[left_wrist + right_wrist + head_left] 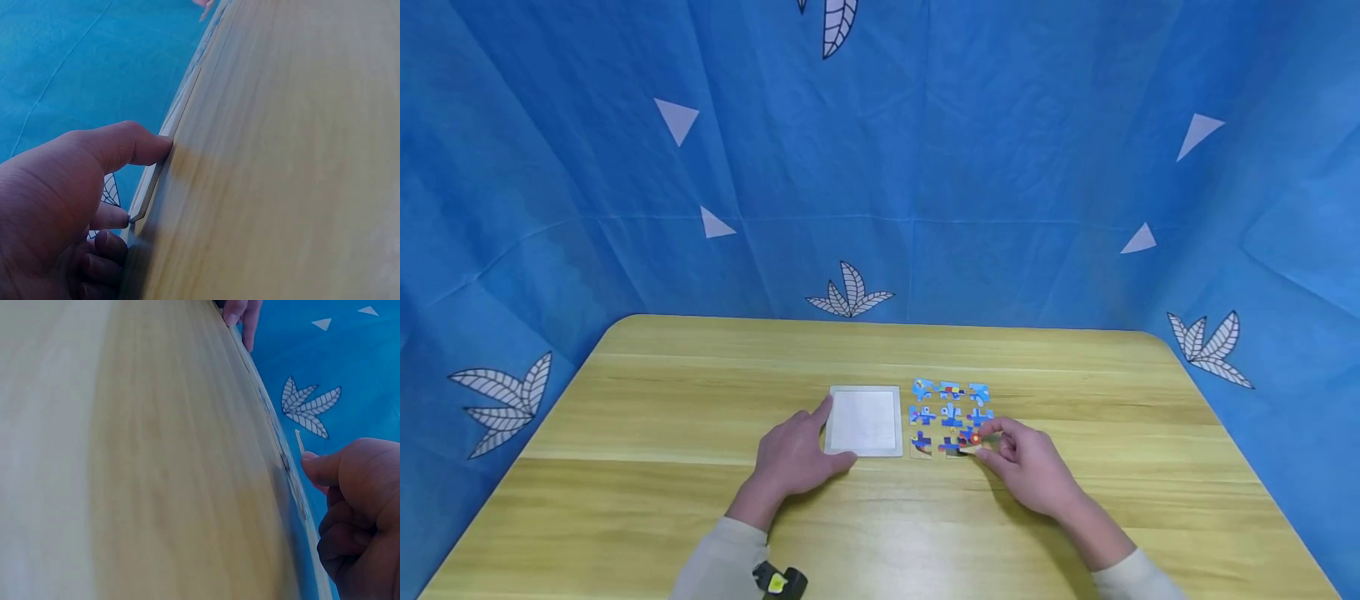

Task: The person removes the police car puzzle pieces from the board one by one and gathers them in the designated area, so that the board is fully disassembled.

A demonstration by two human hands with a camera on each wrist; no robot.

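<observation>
A flat, white, square puzzle tray (863, 421) lies on the table with no pieces in it. My left hand (795, 457) holds it at its left side, thumb on the near edge and index finger at the far left corner. In the left wrist view the thumb (134, 144) presses against the tray's thin edge (150, 187). My right hand (1033, 471) pinches one jigsaw piece (300, 442) between thumb and index finger, raised off the table and tilted. Under and beyond it, several colourful jigsaw pieces (951, 414) lie in rows right of the tray.
The wooden table (700, 400) has rounded far corners. A blue cloth (1000, 167) with white leaf and triangle prints hangs behind it and along both sides. A black strap with a small device (780, 581) sits by the left sleeve.
</observation>
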